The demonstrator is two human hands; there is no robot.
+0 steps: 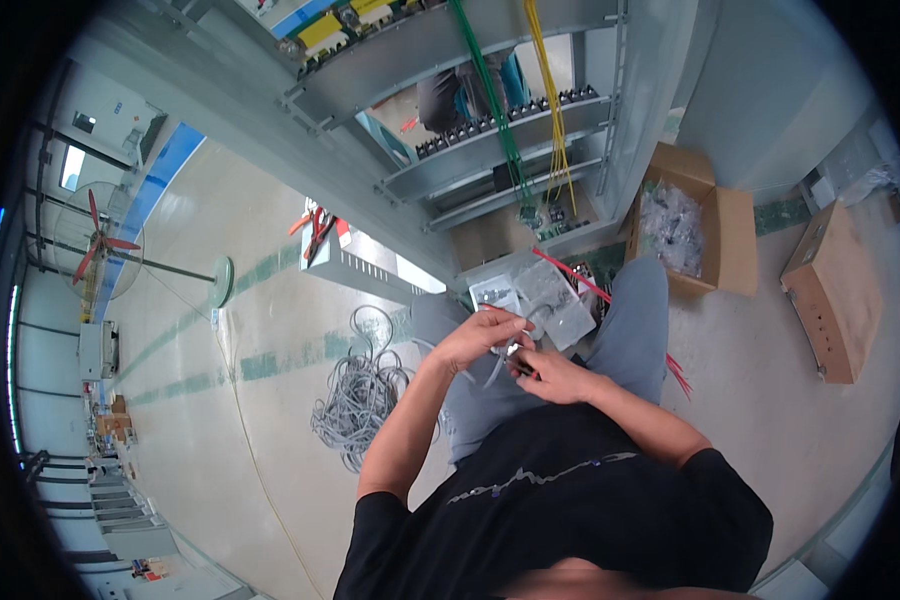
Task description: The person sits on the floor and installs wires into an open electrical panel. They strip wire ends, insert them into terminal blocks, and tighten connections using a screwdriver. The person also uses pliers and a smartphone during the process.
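My left hand (484,336) is closed on a thin grey cable (497,370), in front of my lap. A loop of the cable curves below the fingers. Close beside it, my right hand (558,377) grips a small hand tool with a metal head and dark handles (521,366), seemingly pliers or cutters. The tool's head meets the cable by my left fingers; whether its jaws are closed cannot be made out. Between my knees lie clear plastic bags of small parts (550,295) and a red wire bundle (575,272).
A tall metal cabinet frame (440,180) with green wires (490,90) and yellow wires (552,110) stands ahead. Tangled grey cable (355,405) lies at left, near a metal box (365,262) bearing pliers (318,232). Cardboard boxes (735,240) sit at right; a fan (100,243) stands far left.
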